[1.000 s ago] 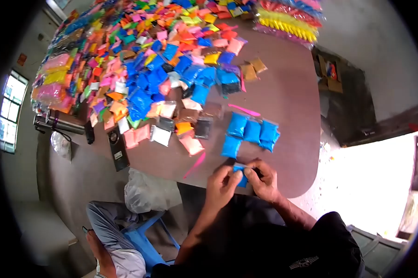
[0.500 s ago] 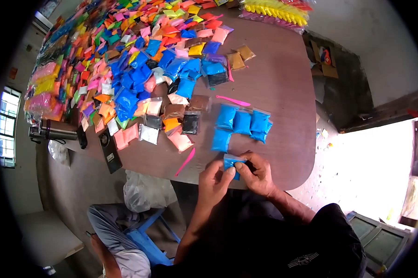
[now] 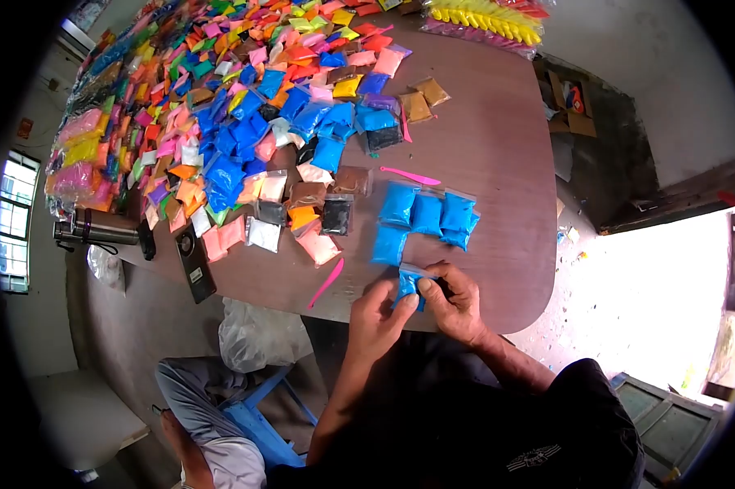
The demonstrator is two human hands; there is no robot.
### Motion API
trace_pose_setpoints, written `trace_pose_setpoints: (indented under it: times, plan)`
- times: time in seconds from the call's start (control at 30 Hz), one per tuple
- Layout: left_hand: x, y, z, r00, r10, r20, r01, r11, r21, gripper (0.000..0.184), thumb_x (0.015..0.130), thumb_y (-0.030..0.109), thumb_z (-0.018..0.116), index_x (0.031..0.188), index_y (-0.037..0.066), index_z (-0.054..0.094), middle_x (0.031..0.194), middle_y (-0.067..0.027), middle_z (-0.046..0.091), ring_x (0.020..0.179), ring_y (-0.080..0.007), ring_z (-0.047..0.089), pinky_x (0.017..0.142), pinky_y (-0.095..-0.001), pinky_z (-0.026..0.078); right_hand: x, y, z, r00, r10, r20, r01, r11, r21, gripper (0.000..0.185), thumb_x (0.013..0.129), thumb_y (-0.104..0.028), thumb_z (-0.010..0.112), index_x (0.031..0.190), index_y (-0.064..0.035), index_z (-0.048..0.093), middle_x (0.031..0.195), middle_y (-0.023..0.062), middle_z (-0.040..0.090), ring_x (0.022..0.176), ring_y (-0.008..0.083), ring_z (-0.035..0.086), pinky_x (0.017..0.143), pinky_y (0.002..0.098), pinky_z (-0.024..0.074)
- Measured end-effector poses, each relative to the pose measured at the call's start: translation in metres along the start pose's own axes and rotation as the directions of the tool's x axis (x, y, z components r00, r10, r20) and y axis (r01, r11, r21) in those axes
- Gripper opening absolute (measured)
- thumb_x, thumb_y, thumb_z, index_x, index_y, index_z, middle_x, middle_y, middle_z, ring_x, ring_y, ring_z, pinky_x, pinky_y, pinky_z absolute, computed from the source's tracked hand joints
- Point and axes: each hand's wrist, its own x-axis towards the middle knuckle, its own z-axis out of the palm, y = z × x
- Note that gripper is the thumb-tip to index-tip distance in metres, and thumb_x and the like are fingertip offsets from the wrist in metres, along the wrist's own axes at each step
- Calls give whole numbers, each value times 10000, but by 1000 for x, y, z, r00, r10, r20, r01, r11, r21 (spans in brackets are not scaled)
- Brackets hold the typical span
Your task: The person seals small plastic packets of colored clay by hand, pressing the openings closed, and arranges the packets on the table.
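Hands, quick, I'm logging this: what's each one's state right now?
Left hand: closed, holding the blue packet.
Right hand: closed, holding the same packet.

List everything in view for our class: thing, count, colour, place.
held packet: one, blue, between hands
laid-out packets: at least five, blue, beyond hands
packet pile: uncountable, mixed, table's left
plastic tools: at least two, pink, on table
wrapped bundles: several, mixed, far edge
flask: one, silver, left edge
flat device: one, black, near flask
table: one, brown, centre
plastic bags: apparently two, clear, by table
stool: one, blue, lower left
seated person: one, grey trousers, lower left
cardboard box: one, brown, right
window: one, pale, left
left hand: one, bare, on packet
right hand: one, bare, on packet
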Motion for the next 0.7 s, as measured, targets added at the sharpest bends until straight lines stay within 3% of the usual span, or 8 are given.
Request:
trace_pose_setpoints:
  times: [0.2,0.37,0.53,0.6,0.7]
  plan:
    - [-2,-18,-8,1000,-5,-30,6,1000,25,178,914,120,706,1023,-12,657,797,-21,611,671,-45,500,562,-237,411,3,-2,3,995,-94,28,97,985,-143,151,984,-128,649,1044,7,618,920,9,610,772,74,533,676,234,439]
    - [0,4,4,1000,-10,-17,9,999,-50,213,883,138,750,1017,-4,665,829,-28,646,707,-59,558,604,-247,466,1,-1,1,999,-51,-3,51,997,-52,159,983,-125,650,1051,14,617,926,16,629,796,72,552,690,237,452]
    - [2,-6,-1,1000,25,-10,-24,995,94,221,867,144,760,999,-1,657,812,-58,674,731,-88,604,644,-273,497,0,3,0,1000,-18,4,18,999,-52,157,985,-123,646,1049,18,618,931,17,642,812,58,562,703,230,461]
    - [1,-13,-5,1000,2,-23,1,993,121,217,857,136,761,985,-2,653,790,-62,666,718,-105,610,652,-284,501,0,0,2,999,-9,37,8,999,36,154,980,-114,652,1054,18,621,919,16,638,801,55,559,699,223,462]
    - [1,-6,-5,999,34,-24,-32,994,108,230,843,126,765,998,-3,655,804,-76,678,733,-124,629,674,-297,513,2,-3,2,995,-91,28,93,994,-59,149,978,-107,653,1054,18,623,897,9,638,799,56,564,695,219,465]
